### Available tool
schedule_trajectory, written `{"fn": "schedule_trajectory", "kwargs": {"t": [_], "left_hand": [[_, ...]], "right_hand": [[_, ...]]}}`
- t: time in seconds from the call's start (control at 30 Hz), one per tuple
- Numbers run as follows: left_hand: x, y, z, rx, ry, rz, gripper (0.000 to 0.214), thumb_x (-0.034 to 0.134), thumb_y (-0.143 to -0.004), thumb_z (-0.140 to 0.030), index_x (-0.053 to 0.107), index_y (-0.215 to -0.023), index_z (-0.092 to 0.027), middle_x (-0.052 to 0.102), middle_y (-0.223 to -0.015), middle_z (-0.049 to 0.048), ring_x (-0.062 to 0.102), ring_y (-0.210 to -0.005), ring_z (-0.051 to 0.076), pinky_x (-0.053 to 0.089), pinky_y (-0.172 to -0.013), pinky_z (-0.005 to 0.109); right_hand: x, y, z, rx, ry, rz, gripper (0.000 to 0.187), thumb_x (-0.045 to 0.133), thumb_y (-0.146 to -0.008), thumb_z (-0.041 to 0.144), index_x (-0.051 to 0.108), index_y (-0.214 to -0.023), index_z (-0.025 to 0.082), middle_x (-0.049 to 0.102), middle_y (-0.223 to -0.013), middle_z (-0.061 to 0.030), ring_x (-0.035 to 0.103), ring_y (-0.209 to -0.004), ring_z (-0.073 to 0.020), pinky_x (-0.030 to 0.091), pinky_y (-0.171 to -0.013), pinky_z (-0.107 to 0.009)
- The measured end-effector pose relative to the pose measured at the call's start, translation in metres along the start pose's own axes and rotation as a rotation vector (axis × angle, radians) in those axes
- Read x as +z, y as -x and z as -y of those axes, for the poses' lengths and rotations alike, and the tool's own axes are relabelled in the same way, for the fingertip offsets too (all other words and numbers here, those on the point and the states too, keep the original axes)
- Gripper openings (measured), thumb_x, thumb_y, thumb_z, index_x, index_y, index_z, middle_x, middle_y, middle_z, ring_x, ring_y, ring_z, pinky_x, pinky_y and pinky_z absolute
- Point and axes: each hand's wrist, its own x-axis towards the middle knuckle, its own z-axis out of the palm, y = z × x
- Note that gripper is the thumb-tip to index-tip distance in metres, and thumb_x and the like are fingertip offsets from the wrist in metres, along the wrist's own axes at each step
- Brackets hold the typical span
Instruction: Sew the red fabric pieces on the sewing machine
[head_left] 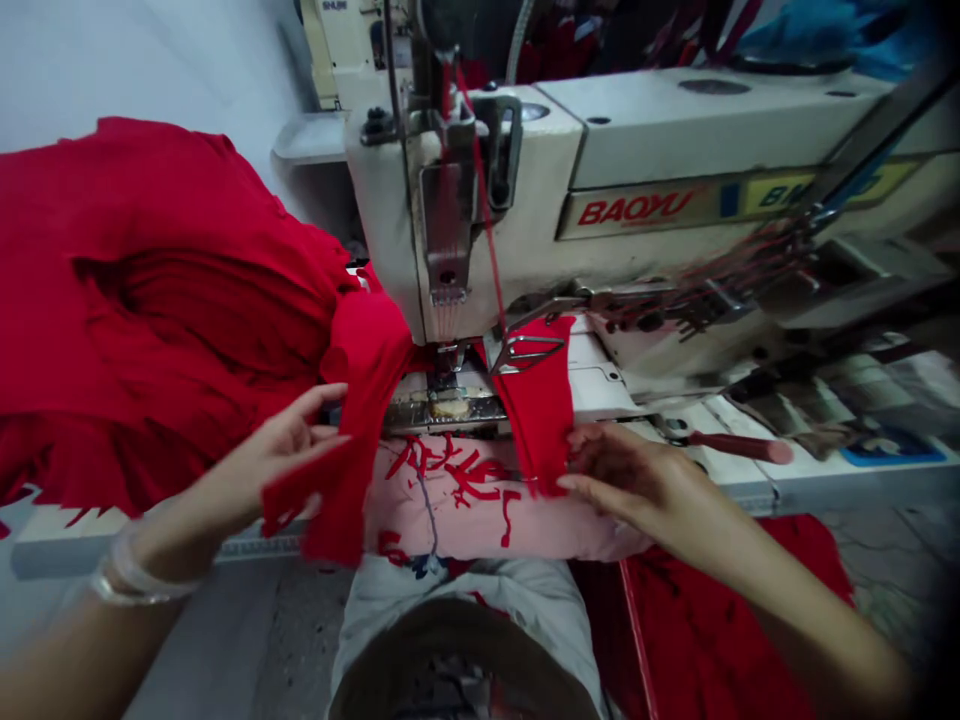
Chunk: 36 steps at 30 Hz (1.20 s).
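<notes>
My left hand (289,440) grips a strip of red fabric (367,390) to the left of the needles; its lower end is blurred and hides some of the fingers. Between thumb and fingers, my right hand (634,470) pinches the edge of another red fabric portion (544,410) right of the presser foot. Whether the two portions join behind the foot, I cannot tell. The sewing machine (480,200) stands over them, red threads running down to its needles. Red thread scraps (465,470) lie on a pink cloth (450,525) in front of the needle area.
A large heap of red fabric (187,270) covers the table's left side. A red-handled tool (739,445) and a blue tray (892,445) are on the right. More red fabric (727,620) lies below the table's front edge at right.
</notes>
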Motion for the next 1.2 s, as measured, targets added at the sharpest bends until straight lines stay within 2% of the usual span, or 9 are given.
{"fn": "schedule_trajectory", "kwargs": {"t": [0.1,0.2,0.3,0.43,0.57,0.73,0.9,1.03,1.2], "left_hand": [[0.035,0.012,0.015,-0.025,0.242,-0.022,0.08,0.05,-0.095,-0.03,0.001,-0.157,-0.02,0.066,-0.066,-0.0021,0.064,-0.054,0.014,0.052,-0.049,0.022],[0.047,0.005,0.01,0.168,0.106,0.012,0.056,0.049,-0.097,-0.027,0.036,-0.151,-0.021,0.067,-0.075,0.0012,0.066,-0.068,0.012,0.055,-0.065,0.021],[0.043,-0.002,0.004,0.328,-0.13,0.119,0.036,0.046,-0.098,-0.021,0.063,-0.129,-0.019,0.072,-0.092,0.0052,0.066,-0.082,0.011,0.054,-0.077,0.021],[0.043,0.003,0.013,0.363,-0.272,-0.069,0.026,0.053,-0.094,-0.016,0.072,-0.112,-0.018,0.075,-0.094,0.0039,0.07,-0.079,0.011,0.054,-0.072,0.017],[0.048,0.012,0.025,0.414,-0.357,-0.162,0.018,0.057,-0.091,-0.013,0.073,-0.098,-0.02,0.073,-0.088,0.0012,0.067,-0.068,0.009,0.053,-0.063,0.016],[0.037,0.022,0.007,0.552,-0.444,-0.478,0.015,0.068,-0.083,-0.013,0.074,-0.091,-0.025,0.059,-0.125,0.0075,0.058,-0.113,0.024,0.053,-0.092,0.037],[0.016,0.017,-0.019,0.495,0.062,-0.178,0.02,0.062,-0.089,-0.017,0.074,-0.102,-0.026,0.072,-0.09,0.0033,0.07,-0.081,0.017,0.057,-0.068,0.024],[0.019,-0.007,-0.035,0.574,0.2,-0.045,0.02,0.065,-0.09,-0.026,0.078,-0.105,-0.029,0.065,-0.074,0.0048,0.066,-0.068,0.015,0.052,-0.055,0.02],[0.025,-0.013,-0.04,0.452,0.421,-0.143,0.012,0.073,-0.084,-0.032,0.081,-0.092,-0.026,0.067,-0.099,0.008,0.069,-0.091,0.019,0.06,-0.071,0.022]], "right_hand": [[0.018,-0.003,0.005,-0.154,0.285,-0.242,0.033,0.063,-0.088,0.049,0.06,-0.101,0.019,0.065,-0.089,-0.0066,0.063,-0.075,-0.0187,0.052,-0.068,-0.032],[0.033,-0.02,0.024,-0.307,0.46,-0.451,0.022,0.057,-0.094,0.036,0.058,-0.104,0.017,0.062,-0.096,-0.0096,0.061,-0.086,-0.0206,0.05,-0.076,-0.033],[0.04,-0.041,0.039,-0.37,0.659,-0.43,0.018,0.052,-0.094,0.029,0.058,-0.102,0.014,0.061,-0.096,-0.0132,0.057,-0.092,-0.0257,0.047,-0.08,-0.037],[0.028,-0.055,0.033,-0.338,0.991,-0.386,0.01,0.05,-0.083,0.014,0.059,-0.082,0.014,0.058,-0.08,-0.0119,0.052,-0.081,-0.0263,0.042,-0.074,-0.037],[0.006,-0.052,0.014,-0.357,1.015,-0.369,0.013,0.049,-0.078,0.008,0.059,-0.082,0.014,0.057,-0.08,-0.0112,0.051,-0.08,-0.0249,0.042,-0.074,-0.035],[-0.01,-0.038,0.009,-0.415,1.019,-0.427,0.015,0.046,-0.086,0.012,0.059,-0.094,0.012,0.061,-0.084,-0.0093,0.056,-0.078,-0.0217,0.043,-0.07,-0.031],[-0.014,-0.033,0.016,-0.491,1.085,-0.416,0.01,0.05,-0.089,0.013,0.059,-0.09,0.015,0.063,-0.075,-0.0044,0.056,-0.067,-0.0175,0.04,-0.064,-0.029],[-0.004,-0.058,0.028,-0.502,1.212,-0.483,0.01,0.057,-0.086,0.02,0.057,-0.076,0.016,0.061,-0.069,-0.0058,0.058,-0.067,-0.0208,0.039,-0.063,-0.032],[-0.008,-0.064,0.036,-0.496,1.206,-0.532,0.011,0.055,-0.088,0.018,0.061,-0.08,0.014,0.066,-0.077,-0.008,0.062,-0.071,-0.0206,0.043,-0.064,-0.032]]}}
